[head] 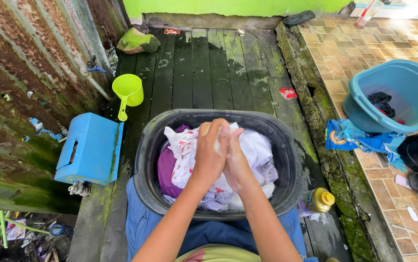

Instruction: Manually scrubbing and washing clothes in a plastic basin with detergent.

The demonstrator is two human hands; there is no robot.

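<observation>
Both hands, left hand (210, 153) and right hand (236, 160), are gripping and scrubbing soapy white cloth (260, 150) over a black tub (143, 160), fingers closed tight; turning to a fresh patch likely follows.

Bare forearms, blue trousers (141, 223)

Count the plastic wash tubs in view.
2: a black oval plastic tub under both hands, and a teal round plastic tub on the tiles, right. Others may sit off-frame.
</observation>
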